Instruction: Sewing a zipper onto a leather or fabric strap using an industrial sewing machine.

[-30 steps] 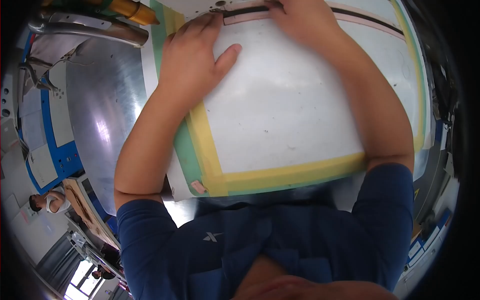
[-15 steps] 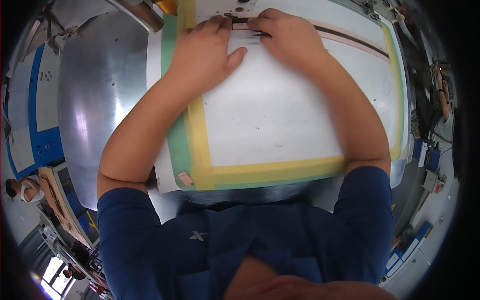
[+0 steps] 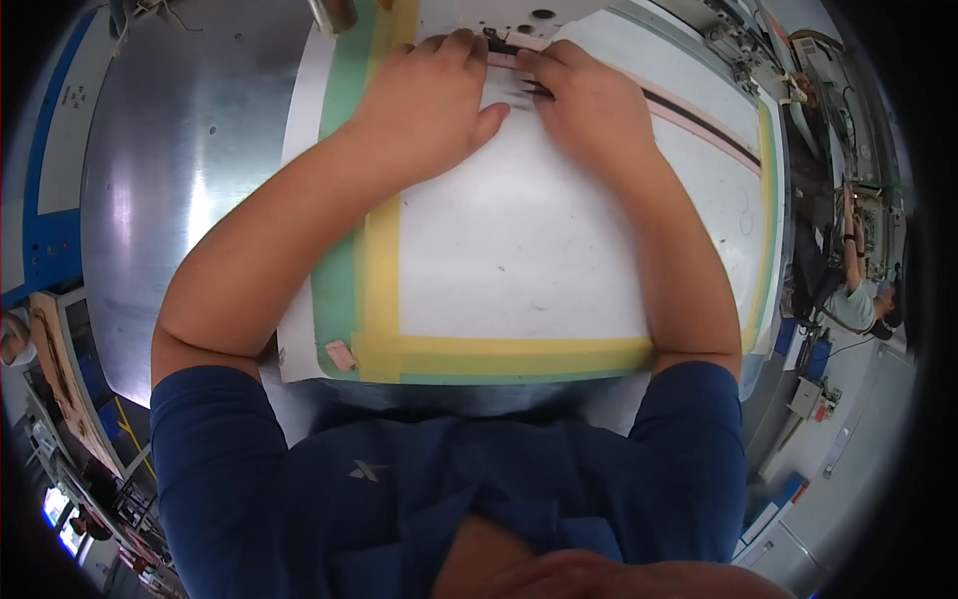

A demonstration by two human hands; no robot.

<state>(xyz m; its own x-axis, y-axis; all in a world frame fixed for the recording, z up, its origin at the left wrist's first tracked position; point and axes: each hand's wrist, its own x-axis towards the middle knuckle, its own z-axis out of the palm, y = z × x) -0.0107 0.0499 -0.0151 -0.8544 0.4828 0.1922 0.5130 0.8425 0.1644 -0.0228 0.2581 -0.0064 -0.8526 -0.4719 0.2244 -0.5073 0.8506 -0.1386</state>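
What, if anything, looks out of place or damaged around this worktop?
A small pink scrap sits crooked on the green border at the white sheet's near left corner, askew to its straight edges; whether stuck or loose, I can't tell. Dark specks also mark the sheet. Nothing looks spilled.

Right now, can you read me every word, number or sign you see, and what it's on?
No words or numbers are readable here.
Navy shirt: a small pale emblem of crossing strokes, no readable word.
Blue-edged panel: dark marks, too small to read.
White sheet: a faint loop and specks, nothing I can read.
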